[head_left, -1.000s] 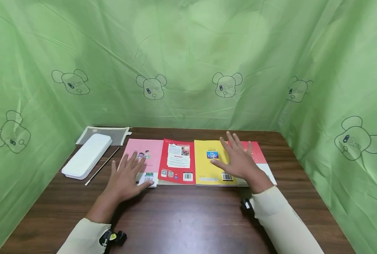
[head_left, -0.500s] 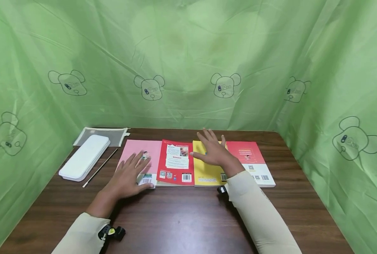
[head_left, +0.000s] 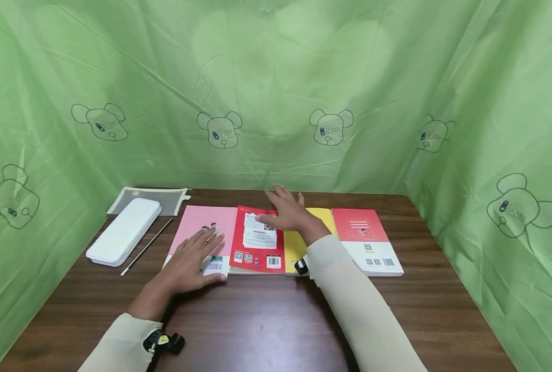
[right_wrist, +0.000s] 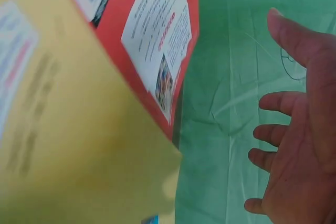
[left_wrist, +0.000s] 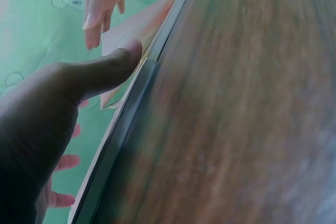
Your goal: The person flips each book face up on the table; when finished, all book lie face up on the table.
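Observation:
Books lie side by side in a row, back covers up. My left hand [head_left: 183, 266] rests spread over the pink book [head_left: 199, 219], its thumb along the near edge, as the left wrist view also shows the thumb [left_wrist: 100, 72] by the book edge. Above the upper part of the red book [head_left: 257, 261] hovers my right hand [head_left: 288, 211], fingers spread and holding nothing. The right forearm crosses over the yellow book [head_left: 294, 253]. In the right wrist view, the right hand [right_wrist: 299, 150] stands apart from the yellow and red covers. The red-and-white book [head_left: 366, 225] ends the row at right.
A white case [head_left: 124, 232] lies at left, partly over a grey mesh zip pouch [head_left: 170, 202]. A thin stick [head_left: 146, 246] with a white end lies between the case and the pink book. Green curtains [head_left: 271, 67] enclose the dark wooden table [head_left: 257, 320].
My right hand has swept left, from over the yellow and red-and-white books to above the red book. The left hand stays on the pink book.

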The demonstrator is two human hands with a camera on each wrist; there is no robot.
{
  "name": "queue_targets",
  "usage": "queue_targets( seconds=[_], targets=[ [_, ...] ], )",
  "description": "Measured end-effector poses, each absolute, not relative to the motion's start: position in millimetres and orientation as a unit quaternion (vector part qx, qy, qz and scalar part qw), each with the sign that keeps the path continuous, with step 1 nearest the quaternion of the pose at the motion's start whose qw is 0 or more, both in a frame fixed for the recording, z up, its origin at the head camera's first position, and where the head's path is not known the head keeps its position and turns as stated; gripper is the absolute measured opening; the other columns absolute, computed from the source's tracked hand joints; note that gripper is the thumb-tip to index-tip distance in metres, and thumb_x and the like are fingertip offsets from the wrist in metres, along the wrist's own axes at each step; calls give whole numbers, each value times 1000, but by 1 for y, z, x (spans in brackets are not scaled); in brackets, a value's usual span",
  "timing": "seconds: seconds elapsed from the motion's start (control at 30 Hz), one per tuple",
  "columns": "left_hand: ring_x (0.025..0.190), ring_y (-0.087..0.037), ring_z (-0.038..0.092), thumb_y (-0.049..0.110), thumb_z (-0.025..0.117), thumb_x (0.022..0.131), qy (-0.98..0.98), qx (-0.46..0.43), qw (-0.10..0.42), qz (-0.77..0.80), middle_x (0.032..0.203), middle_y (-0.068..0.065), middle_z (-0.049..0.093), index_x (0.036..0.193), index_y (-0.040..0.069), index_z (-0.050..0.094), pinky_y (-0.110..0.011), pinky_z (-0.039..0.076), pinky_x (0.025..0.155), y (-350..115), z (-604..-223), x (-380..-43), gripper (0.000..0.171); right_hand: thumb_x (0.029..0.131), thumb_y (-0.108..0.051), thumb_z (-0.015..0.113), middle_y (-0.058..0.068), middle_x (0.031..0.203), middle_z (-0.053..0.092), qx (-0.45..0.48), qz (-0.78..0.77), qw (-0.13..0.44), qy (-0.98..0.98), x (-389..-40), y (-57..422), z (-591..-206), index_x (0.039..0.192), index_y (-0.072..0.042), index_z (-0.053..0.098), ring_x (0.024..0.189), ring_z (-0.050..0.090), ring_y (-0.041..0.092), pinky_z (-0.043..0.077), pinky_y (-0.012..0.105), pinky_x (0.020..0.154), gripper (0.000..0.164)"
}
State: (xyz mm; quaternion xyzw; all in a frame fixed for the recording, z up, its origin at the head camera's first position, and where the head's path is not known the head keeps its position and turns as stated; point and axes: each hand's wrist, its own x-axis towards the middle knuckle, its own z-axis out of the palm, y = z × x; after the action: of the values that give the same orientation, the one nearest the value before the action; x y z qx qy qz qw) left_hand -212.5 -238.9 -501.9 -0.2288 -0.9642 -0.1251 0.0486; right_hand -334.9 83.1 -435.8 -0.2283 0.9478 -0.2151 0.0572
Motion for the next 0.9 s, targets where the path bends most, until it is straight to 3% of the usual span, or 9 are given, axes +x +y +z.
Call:
queue_targets(
  seconds=[0.43, 0.6, 0.9],
  targets=[
    [161, -45, 37, 72, 83, 81, -955, -251, 70, -139, 176, -12, 40, 167, 21, 46, -75, 36, 123, -237, -509, -216, 107, 98, -57, 73, 4, 181, 31, -245, -252, 98, 931, -367, 34, -450, 173, -25, 33, 171, 22, 31, 15, 68, 137, 91],
    [161, -45, 38, 70, 83, 82, -952, -258, 73, -148, 175, -13, 42, 166, 19, 48, -74, 37, 123, -238, -513, -216, 105, 100, -56, 71, 2, 179, 36, -243, -272, 100, 926, -374, 15, -459, 172, -25, 36, 169, 28, 27, 21, 64, 137, 86],
    [160, -45, 41, 68, 85, 82, -947, -268, 84, -157, 173, -12, 45, 164, 19, 52, -73, 37, 123, -239, -515, -215, 101, 101, -52, 73, 2, 175, 42, -236, -297, 112, 918, -378, -1, -469, 170, -25, 41, 165, 36, 26, 42, 51, 130, 80]
  ],
)
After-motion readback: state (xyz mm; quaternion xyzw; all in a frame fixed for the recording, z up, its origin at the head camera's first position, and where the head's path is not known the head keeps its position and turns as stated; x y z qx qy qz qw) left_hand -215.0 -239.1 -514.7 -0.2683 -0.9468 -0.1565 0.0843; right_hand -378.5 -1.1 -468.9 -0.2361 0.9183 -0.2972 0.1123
